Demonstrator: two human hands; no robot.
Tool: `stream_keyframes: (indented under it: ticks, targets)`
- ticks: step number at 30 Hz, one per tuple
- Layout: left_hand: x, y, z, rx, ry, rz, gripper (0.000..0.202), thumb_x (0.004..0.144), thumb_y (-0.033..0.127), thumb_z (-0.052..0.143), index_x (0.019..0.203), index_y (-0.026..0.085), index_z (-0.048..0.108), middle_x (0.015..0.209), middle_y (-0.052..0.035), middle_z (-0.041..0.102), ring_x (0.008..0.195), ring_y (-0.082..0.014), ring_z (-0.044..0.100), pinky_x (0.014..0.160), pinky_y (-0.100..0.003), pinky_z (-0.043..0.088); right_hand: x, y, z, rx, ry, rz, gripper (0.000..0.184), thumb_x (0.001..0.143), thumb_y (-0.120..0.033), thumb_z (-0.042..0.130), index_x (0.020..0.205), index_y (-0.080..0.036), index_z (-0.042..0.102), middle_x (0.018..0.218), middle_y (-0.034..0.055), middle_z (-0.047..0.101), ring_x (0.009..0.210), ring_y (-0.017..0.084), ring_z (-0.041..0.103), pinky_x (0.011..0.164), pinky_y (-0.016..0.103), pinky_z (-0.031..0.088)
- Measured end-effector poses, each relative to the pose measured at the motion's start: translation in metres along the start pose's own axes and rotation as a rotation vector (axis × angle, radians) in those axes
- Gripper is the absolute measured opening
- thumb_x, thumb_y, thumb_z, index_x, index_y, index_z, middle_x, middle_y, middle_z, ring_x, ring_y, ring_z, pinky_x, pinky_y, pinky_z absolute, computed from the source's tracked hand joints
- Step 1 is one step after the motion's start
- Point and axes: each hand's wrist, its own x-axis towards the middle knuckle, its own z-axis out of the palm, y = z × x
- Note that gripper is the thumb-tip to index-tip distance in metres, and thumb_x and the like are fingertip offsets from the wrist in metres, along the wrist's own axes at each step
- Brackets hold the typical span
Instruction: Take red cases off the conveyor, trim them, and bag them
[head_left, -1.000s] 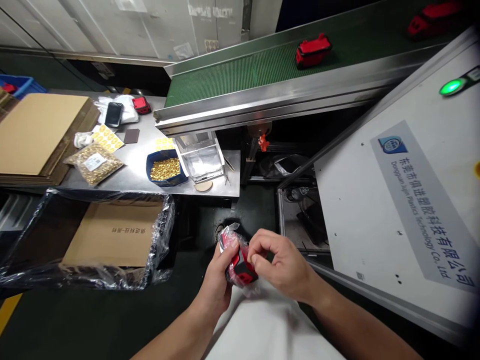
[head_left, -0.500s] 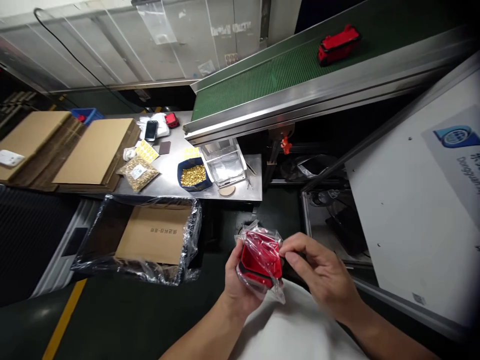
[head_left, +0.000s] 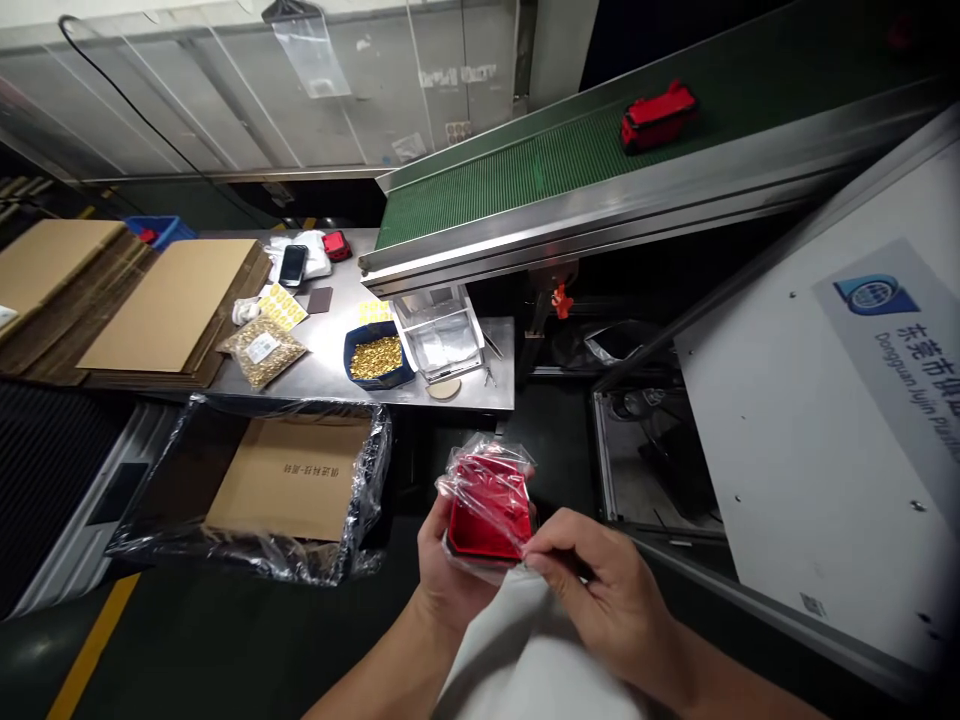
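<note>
A red plastic housing with a black rim (head_left: 487, 515) sits inside a clear plastic bag (head_left: 459, 470), its hollow side facing up. My left hand (head_left: 450, 570) is wrapped round the bagged housing from the left and below. At the housing's lower right corner, my right hand (head_left: 600, 580) pinches the edge of the clear bag between thumb and forefinger. The fingers of my left hand beneath the housing are mostly hidden.
A green conveyor belt (head_left: 480, 185) slopes at upper right, carrying another red part (head_left: 658, 118). On the metal table (head_left: 480, 390) are a blue bin of brass-coloured pieces (head_left: 377, 358), a phone (head_left: 293, 265) and stacked cardboard (head_left: 169, 305). A plastic-lined box (head_left: 379, 450) stands before it.
Both hands and the bagged housing have shifted left. My right hand has moved down from the housing's right side to its lower corner. The part on the belt sits slightly lower.
</note>
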Motion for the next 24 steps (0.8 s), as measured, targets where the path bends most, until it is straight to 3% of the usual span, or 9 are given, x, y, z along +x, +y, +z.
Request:
stream_keyframes:
  ticks: [3,5,8,11,14,19,24]
  targets:
    - [0.002,0.002,0.007,0.015,-0.039,0.002,0.069,0.091,0.061,0.044,0.131,0.005,0.056,0.130,-0.0236,0.059,0.090,-0.0279,0.064,0.078,-0.037,0.052,-0.002,0.001,-0.002,0.129,0.153,0.180,0.009,0.098,-0.027,0.051,0.091,-0.022,0.056,0.077,-0.0023,0.056,0.066,0.010,0.053,0.061,0.022,0.043]
    - [0.001,0.002,0.011,-0.001,-0.052,-0.012,0.068,0.091,0.062,0.044,0.132,0.009,0.056,0.128,-0.0214,0.061,0.088,-0.0266,0.065,0.076,-0.036,0.052,-0.002,0.000,-0.004,0.152,0.194,0.237,0.012,0.098,-0.030,0.050,0.090,-0.022,0.054,0.075,-0.0022,0.055,0.065,0.010,0.052,0.059,0.022,0.042]
    - [-0.001,0.001,0.015,-0.035,-0.020,-0.011,0.060,0.091,0.059,0.045,0.130,0.016,0.059,0.121,-0.0163,0.065,0.087,-0.0255,0.065,0.078,-0.035,0.052,-0.002,-0.003,-0.007,0.163,0.120,0.199,0.015,0.092,-0.035,0.059,0.089,-0.021,0.053,0.074,-0.0023,0.052,0.064,0.011,0.048,0.059,0.024,0.041]
    - [-0.002,0.001,0.016,-0.031,-0.014,-0.030,0.064,0.089,0.058,0.049,0.129,0.009,0.059,0.123,-0.0184,0.064,0.091,-0.0272,0.064,0.082,-0.036,0.052,-0.002,-0.009,-0.007,0.116,-0.024,0.126,0.021,0.082,-0.033,0.070,0.085,-0.020,0.054,0.073,-0.0025,0.052,0.063,0.012,0.046,0.059,0.025,0.039]
    - [-0.002,0.001,0.017,-0.007,-0.023,-0.021,0.066,0.087,0.057,0.054,0.131,0.008,0.058,0.129,-0.0196,0.061,0.094,-0.0286,0.063,0.085,-0.038,0.051,-0.002,-0.012,-0.007,0.074,-0.103,0.118,0.015,0.088,-0.026,0.061,0.077,-0.019,0.054,0.071,-0.0015,0.053,0.064,0.011,0.047,0.059,0.025,0.037]
    - [-0.001,0.003,0.023,0.040,0.006,0.036,0.064,0.085,0.057,0.058,0.140,0.025,0.049,0.124,-0.0131,0.065,0.100,-0.0310,0.063,0.085,-0.041,0.051,-0.003,-0.003,-0.009,0.247,-0.077,0.206,0.025,0.097,-0.034,0.049,0.077,-0.019,0.054,0.071,-0.0014,0.050,0.066,0.012,0.045,0.063,0.027,0.036]
    - [-0.009,0.005,0.029,0.171,0.055,0.068,0.087,0.068,0.050,0.077,0.145,0.028,0.043,0.125,-0.0115,0.065,0.095,-0.0344,0.065,0.078,-0.043,0.053,-0.010,0.010,-0.005,0.409,-0.078,0.337,0.032,0.099,-0.042,0.045,0.077,-0.019,0.048,0.068,-0.0020,0.047,0.062,0.012,0.040,0.060,0.027,0.034]
